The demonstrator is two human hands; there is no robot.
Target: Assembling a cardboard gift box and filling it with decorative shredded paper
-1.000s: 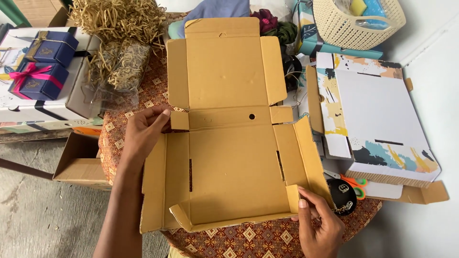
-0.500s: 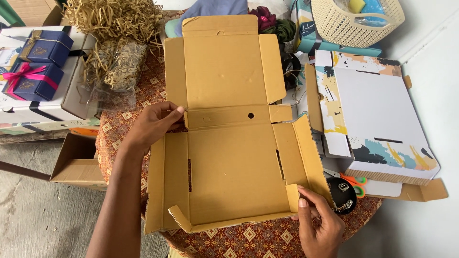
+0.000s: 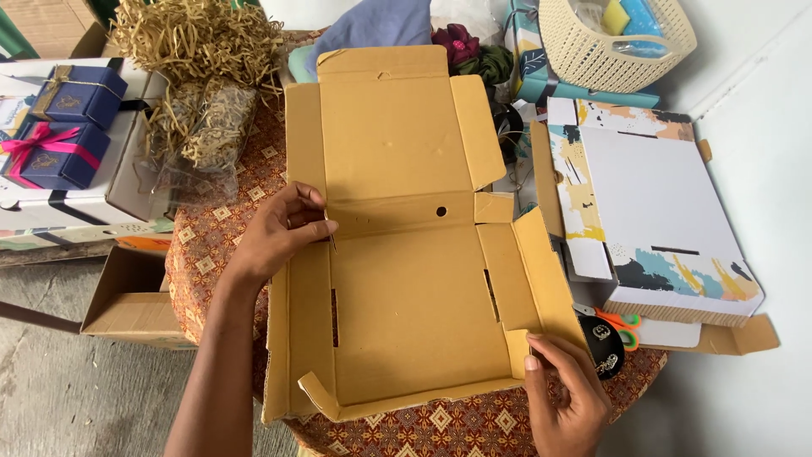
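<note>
Flat brown box [image 3: 414,254] lying open on the patterned table [image 3: 211,245], both my hands on its edges.

Far left sit two blue gift boxes [image 3: 63,123] and a heap of straw [image 3: 199,76]. My left hand [image 3: 279,233] pinches the box's small left corner tab, fingers closed on it. The box lies unfolded in the middle, lid panel away from me. My right hand [image 3: 567,393] grips the near right side flap between thumb and fingers. Beside it lie scissors [image 3: 617,326] and a painted white box [image 3: 651,220].

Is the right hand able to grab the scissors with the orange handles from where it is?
Probably yes. The right hand sits at the cardboard box's near right corner, and the scissors lie just beyond it, partly tucked under the printed box, handles showing.
</note>
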